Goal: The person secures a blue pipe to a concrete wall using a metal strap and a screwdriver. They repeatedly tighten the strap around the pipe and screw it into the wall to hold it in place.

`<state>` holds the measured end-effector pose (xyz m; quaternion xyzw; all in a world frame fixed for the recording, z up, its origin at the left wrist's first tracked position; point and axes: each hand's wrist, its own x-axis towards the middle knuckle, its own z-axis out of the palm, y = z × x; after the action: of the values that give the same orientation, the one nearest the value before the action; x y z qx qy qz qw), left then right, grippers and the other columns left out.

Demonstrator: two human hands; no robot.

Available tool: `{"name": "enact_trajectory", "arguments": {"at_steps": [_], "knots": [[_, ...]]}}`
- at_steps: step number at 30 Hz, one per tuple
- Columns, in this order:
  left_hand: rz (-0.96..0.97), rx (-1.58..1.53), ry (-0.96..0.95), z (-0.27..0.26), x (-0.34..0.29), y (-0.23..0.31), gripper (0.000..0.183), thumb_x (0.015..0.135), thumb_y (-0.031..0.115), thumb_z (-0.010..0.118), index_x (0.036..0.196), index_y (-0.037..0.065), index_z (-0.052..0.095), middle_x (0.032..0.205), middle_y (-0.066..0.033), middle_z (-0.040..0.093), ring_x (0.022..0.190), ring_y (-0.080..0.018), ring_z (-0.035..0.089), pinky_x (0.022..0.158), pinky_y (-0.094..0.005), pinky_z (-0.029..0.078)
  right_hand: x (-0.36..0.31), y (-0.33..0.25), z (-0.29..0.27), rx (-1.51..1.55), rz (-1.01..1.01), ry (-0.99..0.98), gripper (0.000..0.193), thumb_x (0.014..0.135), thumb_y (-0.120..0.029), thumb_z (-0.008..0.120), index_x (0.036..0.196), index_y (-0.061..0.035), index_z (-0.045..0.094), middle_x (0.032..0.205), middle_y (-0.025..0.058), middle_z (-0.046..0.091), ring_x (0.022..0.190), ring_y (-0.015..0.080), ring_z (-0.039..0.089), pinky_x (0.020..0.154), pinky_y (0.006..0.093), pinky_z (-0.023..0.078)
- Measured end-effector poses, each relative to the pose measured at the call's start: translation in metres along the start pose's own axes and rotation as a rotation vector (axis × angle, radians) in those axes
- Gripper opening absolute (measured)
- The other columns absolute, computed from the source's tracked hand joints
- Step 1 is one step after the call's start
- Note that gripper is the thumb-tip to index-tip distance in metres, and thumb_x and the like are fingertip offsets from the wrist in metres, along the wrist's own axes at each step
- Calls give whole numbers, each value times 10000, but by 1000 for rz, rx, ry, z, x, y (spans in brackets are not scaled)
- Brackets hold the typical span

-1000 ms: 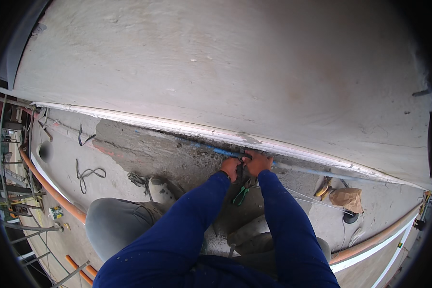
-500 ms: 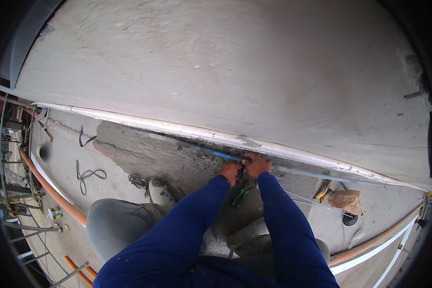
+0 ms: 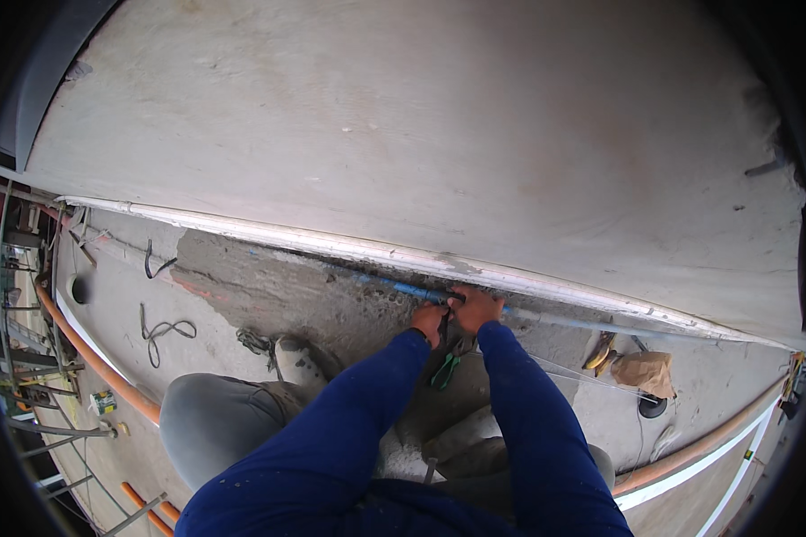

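Note:
A blue pipe (image 3: pixel 409 288) runs along the foot of the wall, with a dark section beside my hands. My left hand (image 3: pixel 428 320) is closed just below the pipe, its fingers on a black strip (image 3: pixel 445 324) that hangs between both hands. My right hand (image 3: pixel 477 309) is closed over the pipe, its thumb and fingertips at the upper end of the strip. My fingers partly hide the strip, so whether it is tape or rubber does not show. Just below my hands, green-handled pliers (image 3: pixel 444 370) lie on the floor between my legs.
A white pipe (image 3: pixel 331 243) lines the wall's foot. On the right are a crumpled brown paper bag (image 3: pixel 645 373), a yellow-and-black tool (image 3: pixel 600 351) and a black round object (image 3: pixel 653 407). A dark cord (image 3: pixel 163 333) lies at left. Orange pipes (image 3: pixel 98 353) border the slab, near metal scaffolding (image 3: pixel 54 367).
My hands stay at the same place on the pipe, with only a slight shift of the fingers and the strip. The view has tilted a little.

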<state>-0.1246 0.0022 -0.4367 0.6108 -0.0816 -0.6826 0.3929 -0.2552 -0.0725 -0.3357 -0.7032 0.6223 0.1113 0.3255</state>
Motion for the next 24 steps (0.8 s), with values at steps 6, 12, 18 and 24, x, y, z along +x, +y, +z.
{"name": "enact_trajectory", "arguments": {"at_steps": [6,12,18,24], "knots": [[-104,-74,-79,-6,-48,32,111,1023,93,652,1112,33,629,954,-110,716,732,-221,688,642,-373,548,-5,-7,7,-3,-91,119,368,1029,-501,646,1339,-338,756,1299,27,776,1324,306,633,1180,589,277],[-182,8,31,-24,-66,28,137,1061,133,629,1148,27,647,903,-73,702,742,-176,677,622,-349,543,-11,-22,1,16,-152,128,353,1038,-491,638,1339,-349,756,1295,26,778,1348,311,616,1179,564,286],[-152,168,-44,-7,-98,47,123,1072,147,582,1053,45,649,865,-54,670,678,-145,598,581,-332,466,-13,-3,17,12,-175,216,338,1046,-464,633,1328,-333,764,1281,40,778,1298,311,624,1155,545,309],[-29,161,-32,-1,-105,51,152,1086,185,539,1020,105,650,856,-8,657,684,-107,561,577,-306,419,-18,-9,11,33,-206,264,317,1010,-422,666,1276,-296,785,1236,-8,781,1250,258,633,1094,504,336]]}}
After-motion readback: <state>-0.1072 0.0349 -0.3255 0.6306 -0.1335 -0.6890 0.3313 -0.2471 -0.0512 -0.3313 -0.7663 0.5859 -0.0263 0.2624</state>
